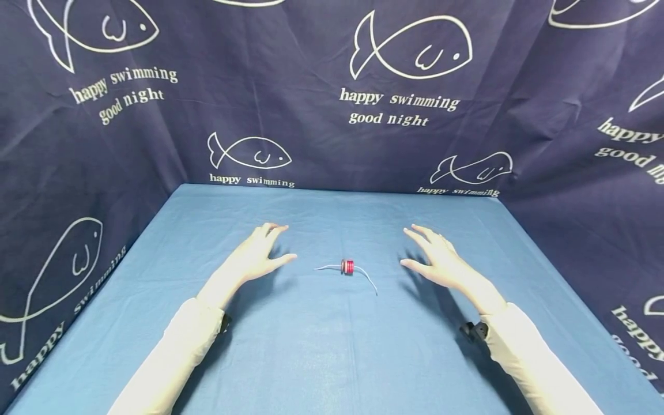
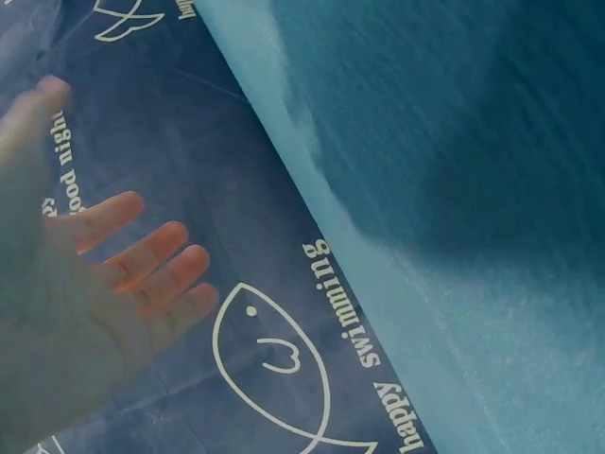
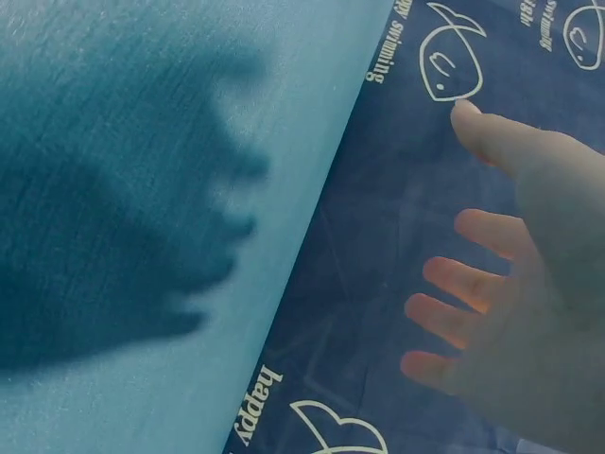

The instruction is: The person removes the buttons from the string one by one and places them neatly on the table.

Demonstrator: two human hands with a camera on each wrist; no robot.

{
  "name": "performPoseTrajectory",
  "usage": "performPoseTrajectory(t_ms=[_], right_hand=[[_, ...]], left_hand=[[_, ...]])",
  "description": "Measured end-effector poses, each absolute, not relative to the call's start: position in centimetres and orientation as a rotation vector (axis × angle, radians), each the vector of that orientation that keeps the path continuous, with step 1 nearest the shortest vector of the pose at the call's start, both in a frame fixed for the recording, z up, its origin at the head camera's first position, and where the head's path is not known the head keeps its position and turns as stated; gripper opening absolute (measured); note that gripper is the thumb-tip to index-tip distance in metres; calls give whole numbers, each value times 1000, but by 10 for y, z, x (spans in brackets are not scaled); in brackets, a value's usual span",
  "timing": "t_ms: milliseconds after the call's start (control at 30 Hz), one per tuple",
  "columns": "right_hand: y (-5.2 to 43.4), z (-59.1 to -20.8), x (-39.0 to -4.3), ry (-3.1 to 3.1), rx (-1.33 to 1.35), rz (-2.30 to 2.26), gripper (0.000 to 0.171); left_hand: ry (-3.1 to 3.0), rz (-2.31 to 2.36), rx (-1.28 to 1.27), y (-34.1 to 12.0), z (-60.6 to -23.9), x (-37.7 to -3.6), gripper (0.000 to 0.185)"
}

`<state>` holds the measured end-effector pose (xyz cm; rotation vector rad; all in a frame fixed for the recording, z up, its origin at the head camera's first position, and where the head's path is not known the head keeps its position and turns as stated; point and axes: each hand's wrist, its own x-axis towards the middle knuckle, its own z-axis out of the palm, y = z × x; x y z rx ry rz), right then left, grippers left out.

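A short red cylinder (image 1: 347, 267), ringed with bands and darker at its left end, lies mid-table. From its two sides runs a thin pale string (image 1: 367, 278), the right end curving toward the near edge. To the left of it hovers my left hand (image 1: 256, 256), thumb and fingers spread apart and holding nothing. Opposite, my right hand (image 1: 438, 259) is held over the table in the same way, its palm turned inward. Both wrist views show bare palms with loosely extended fingers; neither includes the cylinder.
Blue cloth covers the table (image 1: 321, 357). A dark blue curtain (image 1: 311, 75) with white fish drawings and lettering stands behind it and along both sides. A small black device (image 1: 474, 330) sits at the right wrist, by the white sleeve (image 1: 529, 351).
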<state>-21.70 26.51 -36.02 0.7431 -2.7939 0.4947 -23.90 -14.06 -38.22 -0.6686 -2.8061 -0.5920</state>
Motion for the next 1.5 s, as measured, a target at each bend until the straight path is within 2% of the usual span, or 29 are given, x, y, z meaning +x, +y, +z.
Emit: performPoseTrajectory(t_ms=[167, 267, 700, 1167, 1500], right_hand=[[265, -362, -222, -2711, 805, 572, 60], [264, -361, -223, -2686, 831, 613, 58], [252, -365, -232, -2491, 930, 705, 44], [234, -366, -240, -2513, 952, 834, 43], [217, -362, -241, -2544, 1022, 838, 43]], left_hand=[[-2736, -631, -755, -141, -386, -241, 51], [-2711, -646, -785, -143, -387, -243, 46], [-2635, -772, -836, -144, -388, -248, 37], [-2611, -888, -827, -140, -390, -251, 26], [-2641, -898, -882, -133, -387, -253, 26]])
